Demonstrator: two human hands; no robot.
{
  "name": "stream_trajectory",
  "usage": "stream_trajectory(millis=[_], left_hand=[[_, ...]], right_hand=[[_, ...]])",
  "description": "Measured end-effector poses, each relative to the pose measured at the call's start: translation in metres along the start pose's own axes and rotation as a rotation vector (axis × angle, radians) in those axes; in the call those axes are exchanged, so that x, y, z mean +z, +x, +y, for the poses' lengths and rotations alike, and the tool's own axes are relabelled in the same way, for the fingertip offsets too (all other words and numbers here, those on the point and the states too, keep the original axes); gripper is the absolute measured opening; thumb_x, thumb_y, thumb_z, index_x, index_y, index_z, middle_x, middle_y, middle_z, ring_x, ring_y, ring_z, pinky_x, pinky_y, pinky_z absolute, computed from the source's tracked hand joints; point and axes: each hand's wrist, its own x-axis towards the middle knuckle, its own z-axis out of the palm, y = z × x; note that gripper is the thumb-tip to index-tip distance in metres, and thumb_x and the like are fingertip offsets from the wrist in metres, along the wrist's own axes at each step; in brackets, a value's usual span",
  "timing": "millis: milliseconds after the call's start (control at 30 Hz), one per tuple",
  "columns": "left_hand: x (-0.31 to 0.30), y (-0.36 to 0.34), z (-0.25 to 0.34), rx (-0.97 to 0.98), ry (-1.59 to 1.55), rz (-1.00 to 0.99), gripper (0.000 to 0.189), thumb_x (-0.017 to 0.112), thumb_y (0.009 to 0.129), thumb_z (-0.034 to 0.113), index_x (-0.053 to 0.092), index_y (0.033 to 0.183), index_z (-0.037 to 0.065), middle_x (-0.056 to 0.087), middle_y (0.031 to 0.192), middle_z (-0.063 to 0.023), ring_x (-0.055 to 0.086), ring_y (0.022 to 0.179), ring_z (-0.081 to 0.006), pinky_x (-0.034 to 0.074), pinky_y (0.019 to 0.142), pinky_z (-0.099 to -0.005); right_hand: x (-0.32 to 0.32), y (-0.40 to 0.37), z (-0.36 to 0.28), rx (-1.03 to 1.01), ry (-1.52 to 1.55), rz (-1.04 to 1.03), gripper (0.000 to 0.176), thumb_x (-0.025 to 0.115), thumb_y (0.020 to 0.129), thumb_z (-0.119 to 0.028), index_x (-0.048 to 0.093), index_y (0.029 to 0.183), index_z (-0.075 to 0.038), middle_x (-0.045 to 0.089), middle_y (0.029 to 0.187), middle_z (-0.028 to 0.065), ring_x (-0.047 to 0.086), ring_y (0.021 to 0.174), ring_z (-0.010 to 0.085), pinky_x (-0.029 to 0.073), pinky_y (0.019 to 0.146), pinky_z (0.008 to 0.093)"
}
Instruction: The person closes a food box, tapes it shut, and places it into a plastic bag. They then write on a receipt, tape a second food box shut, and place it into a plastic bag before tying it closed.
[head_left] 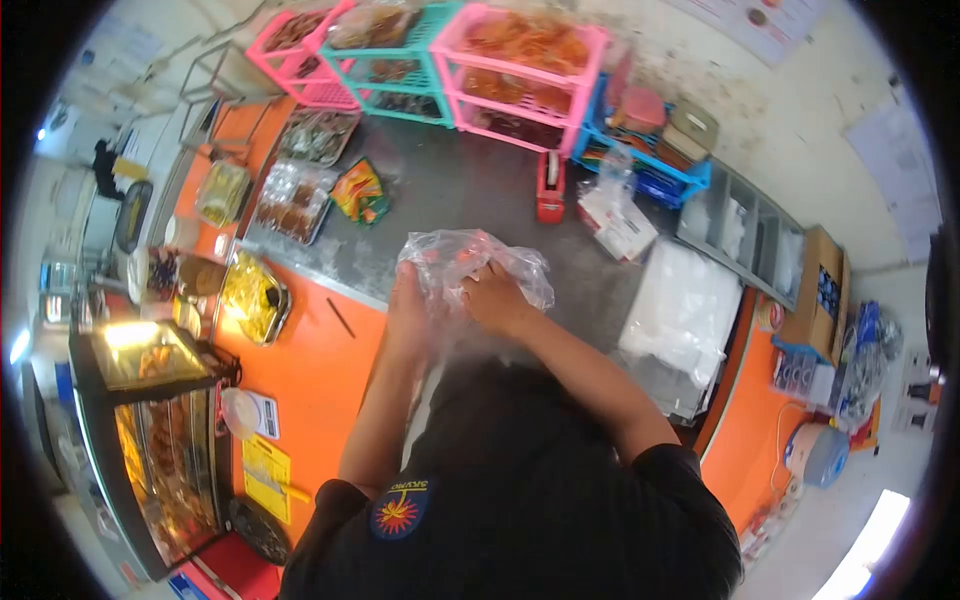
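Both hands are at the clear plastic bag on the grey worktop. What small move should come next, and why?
Probably the right hand should gently spread the clear plastic bag while the left hand steadies its side: the film looks crumpled, the right fingers are at it, and no opening shows clearly.

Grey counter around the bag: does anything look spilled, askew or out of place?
No spill shows on the counter. The orange-and-green packet lies loose and crooked beside the brown-filled tray, slightly untidy. The clear bag looks crumpled, with no visible tear.
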Motion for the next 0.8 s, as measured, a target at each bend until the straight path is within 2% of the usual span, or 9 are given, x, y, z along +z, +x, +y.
stream_trajectory(millis=[100,200,233,300,367,467,533,633,800], left_hand=[[-0.103,0.038,0.012,0.112,0.064,0.039,0.049,0.044,0.112,0.058,0.06,0.141,0.021,0.06,0.112,-0.0006,0.055,0.083,-0.0124,0.049,0.073,-0.029],[-0.139,0.05,0.032,0.21,0.077,0.281,0.051,0.043,0.112,0.059,0.057,0.141,0.019,0.051,0.087,0.0033,0.045,0.065,-0.0088,0.04,0.056,-0.0266],[-0.151,0.054,0.039,0.246,0.048,0.368,0.051,0.043,0.114,0.054,0.054,0.142,0.014,0.046,0.07,0.005,0.038,0.05,-0.007,0.034,0.043,-0.0248],[-0.197,0.067,0.047,0.259,0.042,0.322,0.051,0.042,0.114,0.054,0.054,0.143,0.014,0.046,0.07,0.0052,0.039,0.05,-0.0066,0.034,0.043,-0.0242],[-0.227,0.08,0.053,0.266,0.033,0.266,0.051,0.042,0.114,0.054,0.053,0.143,0.013,0.045,0.071,0.0055,0.04,0.051,-0.0062,0.034,0.043,-0.0236],[-0.253,0.099,0.058,0.297,0.056,0.255,0.052,0.041,0.114,0.054,0.052,0.144,0.013,0.044,0.07,0.0059,0.04,0.051,-0.0056,0.032,0.042,-0.0236],[-0.271,0.113,0.056,0.295,0.021,0.2,0.053,0.041,0.114,0.054,0.053,0.143,0.01,0.044,0.07,0.0061,0.04,0.051,-0.005,0.031,0.042,-0.0238],[-0.28,0.122,0.062,0.226,0.064,0.219,0.054,0.041,0.115,0.053,0.054,0.141,0.007,0.043,0.069,0.0063,0.04,0.05,-0.005,0.03,0.042,-0.0246],[-0.298,0.125,0.066,0.248,0.192,0.171,0.055,0.043,0.114,0.055,0.059,0.136,0.007,0.042,0.067,0.0063,0.038,0.048,-0.0062,0.029,0.042,-0.0256]], right_hand=[[0.015,0.039,-0.034,0.081,-0.07,-0.354,0.042,0.059,0.099,-0.016,0.062,0.139,-0.003,0.061,0.136,0.0246,0.056,0.131,0.0457,0.05,0.106,0.0528],[0.028,0.064,-0.063,0.16,0.3,-0.383,0.037,0.054,0.105,-0.014,0.064,0.138,-0.001,0.062,0.135,0.0248,0.058,0.129,0.0402,0.048,0.11,0.0512],[0.027,0.068,-0.067,-0.01,0.438,-0.377,0.038,0.052,0.103,-0.011,0.064,0.138,-0.001,0.061,0.138,0.0256,0.059,0.13,0.0387,0.049,0.11,0.0515],[0.007,0.078,-0.076,-0.182,0.572,-0.384,0.039,0.051,0.102,-0.009,0.065,0.137,-0.001,0.06,0.141,0.0263,0.061,0.131,0.0372,0.049,0.11,0.0518],[-0.04,0.088,-0.08,0.203,1.201,-0.517,0.05,0.055,0.094,-0.005,0.063,0.143,-0.004,0.055,0.153,0.025,0.059,0.137,0.0354,0.048,0.115,0.0458],[-0.052,0.089,-0.034,0.362,0.791,-0.381,0.069,0.069,0.09,-0.008,0.051,0.156,-0.013,0.052,0.159,0.0175,0.048,0.149,0.0316,0.038,0.125,0.0509],[-0.052,0.084,-0.036,0.154,-0.239,-0.484,0.092,0.084,0.079,-0.013,0.043,0.162,-0.021,0.047,0.164,0.0101,0.037,0.156,0.0294,0.022,0.131,0.0577],[-0.011,0.084,-0.022,-0.201,-0.584,-0.633,0.115,0.095,0.066,-0.021,0.035,0.165,-0.022,0.044,0.166,0.0074,0.033,0.159,0.0329,0.012,0.134,0.0605],[0.017,0.091,0.012,-0.028,-0.38,-0.581,0.118,0.097,0.06,-0.024,0.038,0.162,-0.02,0.052,0.153,0.0107,0.044,0.147,0.0391,0.024,0.127,0.0606]])
